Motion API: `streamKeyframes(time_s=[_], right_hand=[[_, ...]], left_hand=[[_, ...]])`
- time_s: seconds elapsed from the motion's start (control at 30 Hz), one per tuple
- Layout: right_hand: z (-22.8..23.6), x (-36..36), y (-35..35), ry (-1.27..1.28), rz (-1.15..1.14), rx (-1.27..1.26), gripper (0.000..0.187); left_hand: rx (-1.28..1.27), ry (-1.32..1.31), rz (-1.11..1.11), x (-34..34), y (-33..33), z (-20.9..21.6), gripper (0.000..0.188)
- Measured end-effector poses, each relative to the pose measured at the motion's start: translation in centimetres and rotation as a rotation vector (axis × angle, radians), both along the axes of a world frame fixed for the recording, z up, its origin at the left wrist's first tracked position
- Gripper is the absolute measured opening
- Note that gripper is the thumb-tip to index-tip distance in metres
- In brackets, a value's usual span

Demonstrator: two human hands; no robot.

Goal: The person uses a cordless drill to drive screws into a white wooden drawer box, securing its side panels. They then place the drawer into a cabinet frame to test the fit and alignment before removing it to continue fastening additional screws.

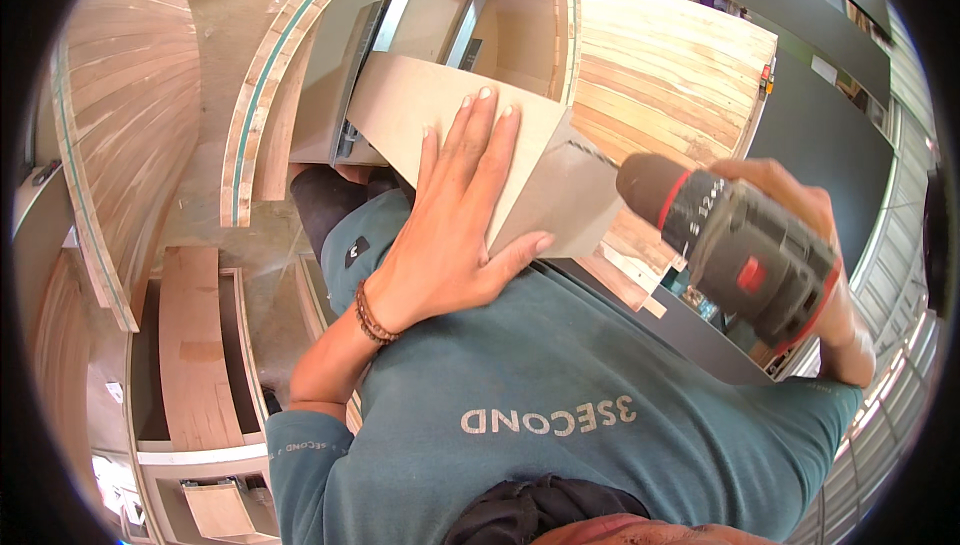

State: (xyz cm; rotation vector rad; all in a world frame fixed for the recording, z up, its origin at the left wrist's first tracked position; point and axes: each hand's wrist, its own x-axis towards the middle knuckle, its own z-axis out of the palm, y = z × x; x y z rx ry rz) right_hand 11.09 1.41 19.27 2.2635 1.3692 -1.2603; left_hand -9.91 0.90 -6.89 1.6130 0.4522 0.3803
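At three o'clock: one cordless drill (745, 255), gripped by one right hand (785, 190); twelve: one left hand (455, 230), splayed flat on one plywood panel (400, 90).

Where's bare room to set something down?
Mostly bare: floor between left slatted panel and curved rim; right slatted panel beside the grey surface, slope unclear. Crowded: the pale board, under the left hand and near the drill.

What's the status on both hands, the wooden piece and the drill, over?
Left hand flat on pale wooden piece. Right hand gripping power drill. Drill bit at the piece's grey side, contact unclear; nothing visible between them.
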Motion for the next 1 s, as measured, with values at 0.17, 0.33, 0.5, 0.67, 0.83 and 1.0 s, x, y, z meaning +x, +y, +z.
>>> streamKeyframes(time_s=[0.17,0.33,0.5,0.67,0.83,1.0], right_hand=[[-0.4,0.3,0.4,-0.012,0.070,-0.010,0.053],[-0.5,1.1,0.1,0.054,0.094,-0.008,0.052],[-1.2,1.3,0.9,0.044,0.245,-0.043,0.052],[-2.4,1.8,1.4,0.080,0.169,-0.019,0.054],[-2.0,1.5,0.0,0.117,0.006,-0.005,0.058],[-1.6,1.4,-1.3,0.126,-0.094,-0.027,0.062]], left_hand=[[0.005,-0.094,-0.006,0.4,0.5,-1.1,0.104],[0.014,-0.142,0.005,0.8,0.6,-1.8,0.103],[0.017,-0.172,0.049,1.1,0.4,-2.2,0.102],[0.019,-0.187,0.100,1.1,0.1,-2.4,0.097],[0.005,-0.102,0.127,1.1,-0.4,-1.6,0.094],[-0.022,-0.070,0.190,0.9,-1.4,-1.0,0.093]])
